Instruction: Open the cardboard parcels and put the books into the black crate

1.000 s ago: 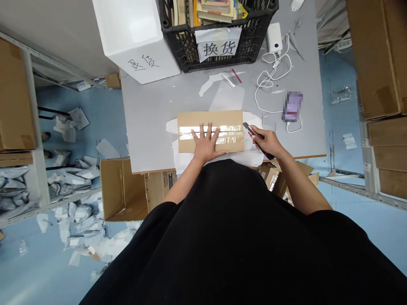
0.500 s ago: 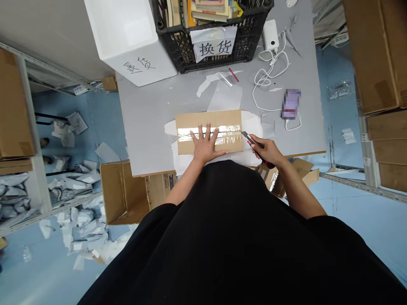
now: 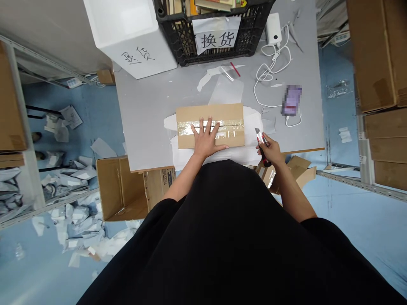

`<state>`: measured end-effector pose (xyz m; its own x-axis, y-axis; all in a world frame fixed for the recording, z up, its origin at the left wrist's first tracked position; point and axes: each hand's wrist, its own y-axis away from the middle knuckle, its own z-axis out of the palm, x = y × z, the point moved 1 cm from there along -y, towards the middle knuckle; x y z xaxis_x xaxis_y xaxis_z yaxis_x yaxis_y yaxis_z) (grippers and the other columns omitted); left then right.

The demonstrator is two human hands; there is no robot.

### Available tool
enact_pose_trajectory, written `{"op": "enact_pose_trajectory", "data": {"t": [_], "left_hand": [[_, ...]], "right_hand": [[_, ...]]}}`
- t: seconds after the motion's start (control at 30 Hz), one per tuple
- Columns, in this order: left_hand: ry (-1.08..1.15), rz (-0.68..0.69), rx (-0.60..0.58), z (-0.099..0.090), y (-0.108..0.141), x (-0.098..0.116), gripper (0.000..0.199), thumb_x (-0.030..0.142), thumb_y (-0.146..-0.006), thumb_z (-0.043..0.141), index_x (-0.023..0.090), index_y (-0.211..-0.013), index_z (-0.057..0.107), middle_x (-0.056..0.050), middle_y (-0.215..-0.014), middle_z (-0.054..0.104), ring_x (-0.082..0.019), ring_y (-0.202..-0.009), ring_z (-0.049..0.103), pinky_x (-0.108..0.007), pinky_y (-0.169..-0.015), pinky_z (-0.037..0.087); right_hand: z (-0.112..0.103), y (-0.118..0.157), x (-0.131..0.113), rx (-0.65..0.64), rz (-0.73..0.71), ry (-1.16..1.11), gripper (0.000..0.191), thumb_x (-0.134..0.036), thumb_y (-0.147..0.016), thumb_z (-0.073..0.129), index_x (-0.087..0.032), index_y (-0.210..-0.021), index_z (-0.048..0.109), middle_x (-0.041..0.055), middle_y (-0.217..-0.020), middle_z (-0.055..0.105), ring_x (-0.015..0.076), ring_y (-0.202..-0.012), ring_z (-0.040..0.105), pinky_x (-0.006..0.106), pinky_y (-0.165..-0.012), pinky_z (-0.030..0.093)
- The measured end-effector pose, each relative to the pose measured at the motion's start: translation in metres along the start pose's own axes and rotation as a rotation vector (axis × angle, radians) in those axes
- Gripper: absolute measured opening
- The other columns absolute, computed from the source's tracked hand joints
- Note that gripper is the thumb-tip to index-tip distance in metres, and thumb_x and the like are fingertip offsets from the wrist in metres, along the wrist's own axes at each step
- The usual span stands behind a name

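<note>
A flat brown cardboard box [image 3: 190, 113] lies on the table with clear shiny tape along its middle, and a slit shows in the tape. My left hand [image 3: 206, 140] rests on top of it, fingers spread across the tape. To the right of the box, my right hand [image 3: 270, 149] is wrapped round a red and black box cutter [image 3: 262, 146]. Its blade points up and away from me, apart from the cardboard. White paper or wrapping [image 3: 254, 117] spreads under the box.
Behind stand a black crate [image 3: 219, 57] of books and a white bin [image 3: 140, 63]. A phone [image 3: 291, 101], a white cable [image 3: 263, 78] and a power bank [image 3: 273, 29] lie right. Open cartons [image 3: 111, 186] stand below the table's front edge.
My right hand has drawn the box cutter away from the box's right end, and the blade has turned more upright. My left hand has stayed on the box. The view has shifted slightly.
</note>
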<state>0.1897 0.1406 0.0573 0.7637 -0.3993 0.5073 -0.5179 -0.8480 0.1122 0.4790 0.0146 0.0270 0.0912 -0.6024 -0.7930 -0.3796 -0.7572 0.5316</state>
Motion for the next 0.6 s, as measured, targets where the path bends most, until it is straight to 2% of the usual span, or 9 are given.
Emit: {"op": "enact_pose_trajectory", "data": {"t": [0.1, 0.17, 0.23, 0.3, 0.37, 0.5, 0.6], "left_hand": [[0.008, 0.005, 0.009, -0.001, 0.003, 0.002, 0.112, 0.094, -0.064, 0.058, 0.030, -0.154, 0.046, -0.011, -0.170, 0.028, -0.046, -0.159, -0.004, -0.073, -0.122, -0.009], [0.012, 0.006, 0.012, -0.002, 0.004, 0.004, 0.111, 0.094, -0.063, 0.058, 0.030, -0.153, 0.047, -0.012, -0.168, 0.031, -0.046, -0.159, -0.002, -0.071, -0.123, -0.008], [0.020, 0.011, 0.012, -0.005, 0.005, 0.003, 0.109, 0.093, -0.063, 0.059, 0.030, -0.152, 0.049, -0.012, -0.166, 0.034, -0.045, -0.159, 0.001, -0.069, -0.125, -0.008], [0.037, 0.018, 0.015, -0.009, 0.007, -0.001, 0.105, 0.092, -0.065, 0.059, 0.030, -0.150, 0.050, -0.012, -0.164, 0.038, -0.044, -0.159, 0.007, -0.067, -0.126, -0.007], [0.061, 0.002, 0.038, -0.016, 0.010, -0.010, 0.099, 0.090, -0.070, 0.058, 0.030, -0.148, 0.050, -0.012, -0.162, 0.041, -0.043, -0.158, 0.014, -0.065, -0.127, -0.005], [0.104, -0.093, 0.145, -0.035, 0.017, -0.036, 0.083, 0.082, -0.079, 0.057, 0.029, -0.143, 0.053, -0.012, -0.159, 0.044, -0.040, -0.157, 0.019, -0.064, -0.127, -0.002], [0.123, -0.121, 0.171, -0.045, 0.020, -0.053, 0.073, 0.075, -0.082, 0.060, 0.030, -0.139, 0.057, -0.012, -0.155, 0.048, -0.040, -0.156, 0.022, -0.065, -0.127, -0.002]], "right_hand": [[0.023, -0.020, 0.010, 0.016, 0.059, 0.102, 0.048, -0.043, -0.086, 0.065, -0.013, -0.123, 0.062, 0.0032, -0.077, 0.068, 0.0155, -0.064, 0.065, 0.029, -0.062, 0.057], [0.033, -0.029, 0.014, 0.046, 0.069, 0.262, 0.031, -0.037, -0.088, 0.061, -0.014, -0.108, 0.063, 0.0064, -0.082, 0.069, 0.0179, -0.071, 0.066, 0.031, -0.067, 0.057], [0.041, -0.036, 0.018, 0.090, 0.052, 0.469, 0.024, -0.033, -0.088, 0.057, -0.015, -0.103, 0.063, 0.0114, -0.092, 0.069, 0.0219, -0.081, 0.066, 0.035, -0.075, 0.056], [0.046, -0.041, 0.021, 0.126, 0.029, 0.642, 0.024, -0.031, -0.089, 0.053, -0.016, -0.104, 0.062, 0.0166, -0.102, 0.068, 0.0265, -0.093, 0.064, 0.039, -0.082, 0.053], [0.050, -0.044, 0.027, 0.131, 0.018, 0.724, 0.027, -0.032, -0.089, 0.051, -0.016, -0.108, 0.062, 0.0184, -0.107, 0.067, 0.0282, -0.099, 0.061, 0.039, -0.085, 0.051], [0.056, -0.048, 0.039, 0.113, 0.026, 0.759, 0.032, -0.031, -0.090, 0.049, -0.015, -0.114, 0.062, 0.0174, -0.108, 0.066, 0.0268, -0.098, 0.060, 0.035, -0.085, 0.049], [0.059, -0.045, 0.041, 0.174, -0.001, 0.778, 0.038, -0.030, -0.089, 0.048, -0.011, -0.121, 0.061, 0.0223, -0.120, 0.061, 0.0302, -0.109, 0.057, 0.040, -0.094, 0.047]]}}
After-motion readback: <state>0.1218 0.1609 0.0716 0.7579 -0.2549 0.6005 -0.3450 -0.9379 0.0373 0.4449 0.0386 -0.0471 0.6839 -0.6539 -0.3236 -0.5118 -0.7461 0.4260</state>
